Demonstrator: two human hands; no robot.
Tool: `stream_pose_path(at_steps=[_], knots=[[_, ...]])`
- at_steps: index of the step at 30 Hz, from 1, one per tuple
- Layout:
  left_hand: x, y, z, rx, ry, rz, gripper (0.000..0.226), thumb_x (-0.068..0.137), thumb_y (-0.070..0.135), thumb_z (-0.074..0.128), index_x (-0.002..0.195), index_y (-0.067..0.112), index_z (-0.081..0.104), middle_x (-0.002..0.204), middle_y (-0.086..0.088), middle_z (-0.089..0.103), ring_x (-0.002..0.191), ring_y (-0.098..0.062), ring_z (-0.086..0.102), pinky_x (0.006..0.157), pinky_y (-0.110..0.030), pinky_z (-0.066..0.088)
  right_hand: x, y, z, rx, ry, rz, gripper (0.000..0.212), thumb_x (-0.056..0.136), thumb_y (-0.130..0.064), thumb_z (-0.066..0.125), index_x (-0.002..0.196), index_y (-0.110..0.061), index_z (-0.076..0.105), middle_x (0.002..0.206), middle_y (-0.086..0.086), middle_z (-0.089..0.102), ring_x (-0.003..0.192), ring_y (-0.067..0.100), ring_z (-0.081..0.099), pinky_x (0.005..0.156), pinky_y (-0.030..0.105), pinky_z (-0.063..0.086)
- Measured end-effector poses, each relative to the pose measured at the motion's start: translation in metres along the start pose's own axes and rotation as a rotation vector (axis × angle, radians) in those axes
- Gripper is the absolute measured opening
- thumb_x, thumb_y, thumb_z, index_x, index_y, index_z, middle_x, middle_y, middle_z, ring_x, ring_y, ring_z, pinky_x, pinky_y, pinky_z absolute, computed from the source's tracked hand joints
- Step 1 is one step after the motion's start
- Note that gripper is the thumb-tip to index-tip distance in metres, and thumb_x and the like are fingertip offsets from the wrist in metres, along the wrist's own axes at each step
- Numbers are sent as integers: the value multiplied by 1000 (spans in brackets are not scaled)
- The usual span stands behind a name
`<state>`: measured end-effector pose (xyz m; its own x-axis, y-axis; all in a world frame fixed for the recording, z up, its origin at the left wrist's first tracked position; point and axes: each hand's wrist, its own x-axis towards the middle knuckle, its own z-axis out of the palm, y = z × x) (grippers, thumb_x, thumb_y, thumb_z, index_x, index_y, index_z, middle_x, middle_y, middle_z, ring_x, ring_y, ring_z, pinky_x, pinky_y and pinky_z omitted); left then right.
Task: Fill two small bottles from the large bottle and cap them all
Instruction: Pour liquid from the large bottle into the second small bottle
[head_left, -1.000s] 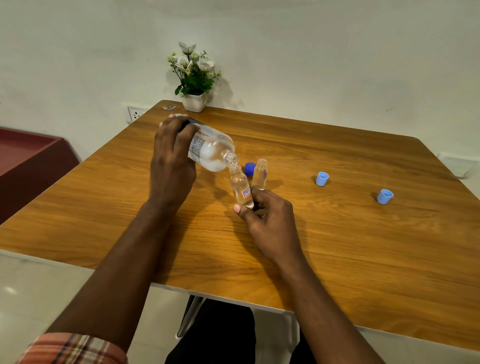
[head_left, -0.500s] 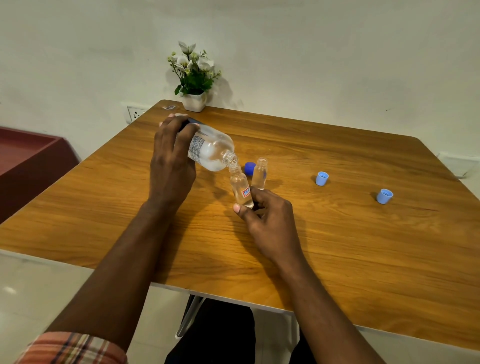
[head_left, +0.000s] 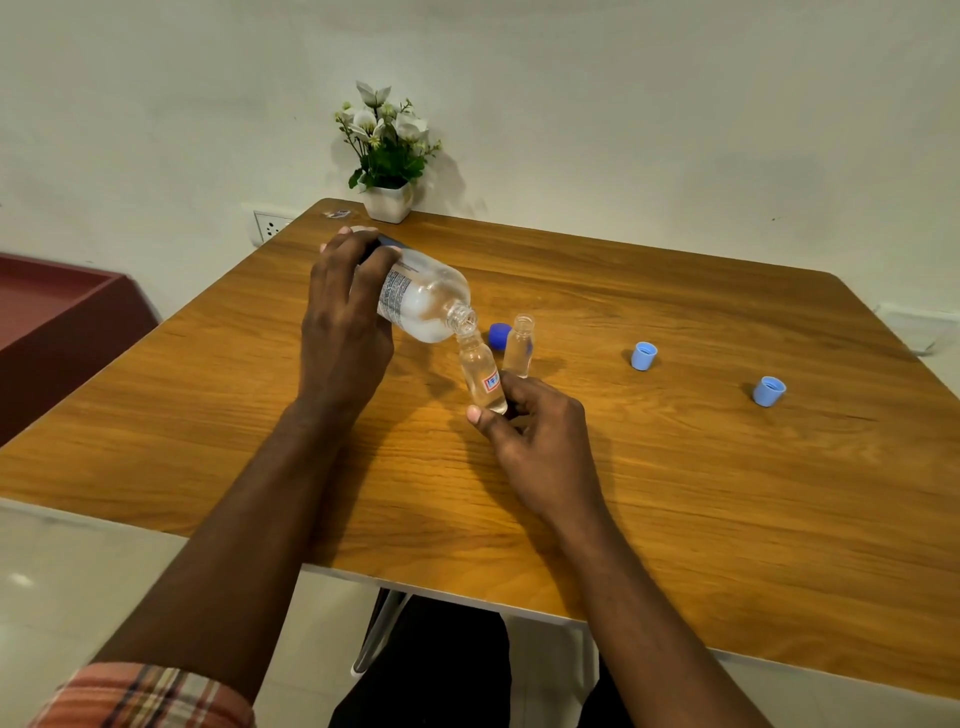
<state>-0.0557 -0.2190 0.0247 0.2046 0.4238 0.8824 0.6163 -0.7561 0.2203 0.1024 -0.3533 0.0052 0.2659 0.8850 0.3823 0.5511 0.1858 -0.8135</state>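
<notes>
Clear large bottle (head_left: 422, 300), gripped in your left hand (head_left: 343, 332), tilts mouth-to-mouth onto the small bottle (head_left: 482, 375) your right hand (head_left: 537, 439) pinches slanted over the worktop (head_left: 701, 493), presumably so liquid passes without spilling.

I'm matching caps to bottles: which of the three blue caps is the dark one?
The dark blue cap beside the standing small bottle. The middle cap and the rightmost cap are light blue and lie farther right.
</notes>
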Motion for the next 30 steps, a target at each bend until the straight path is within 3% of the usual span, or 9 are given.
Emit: stream_pose_path(at_steps=[30], knots=[[-2,-1,4,-10,14,-1,60,78,-5,73,125,11,41,131,-25,52,129,-33,39,102,-56,41,-1,0,0,26,4,13,17,83,-24,72,100,-24,73,88,-10,73,80,5,64,71,36,55]])
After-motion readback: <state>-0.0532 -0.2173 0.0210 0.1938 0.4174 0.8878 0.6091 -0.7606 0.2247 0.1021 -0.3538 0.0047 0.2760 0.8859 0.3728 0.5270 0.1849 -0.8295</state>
